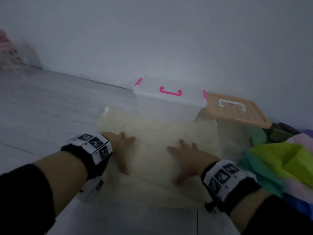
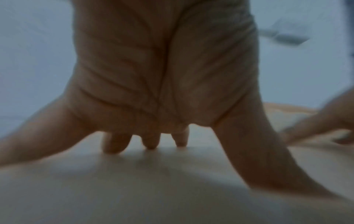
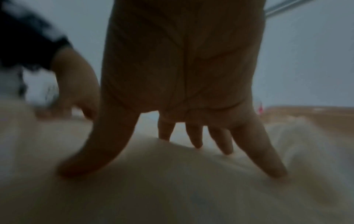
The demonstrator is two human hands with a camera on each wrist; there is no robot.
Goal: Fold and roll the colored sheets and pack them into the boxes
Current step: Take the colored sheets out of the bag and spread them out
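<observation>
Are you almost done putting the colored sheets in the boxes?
Not nearly. Done: nothing shows inside the clear box, and both boxes have lids on. In hand: the left hand and right hand press flat on the cream sheet. Left: rolling it, plus the colorful pile, then packing.

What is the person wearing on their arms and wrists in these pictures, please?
Both forearms end in dark sleeves pushed back from the wrists. The left hand and right hand are bare. Each wrist carries a black band with a white block of square black-and-white markers.
</observation>
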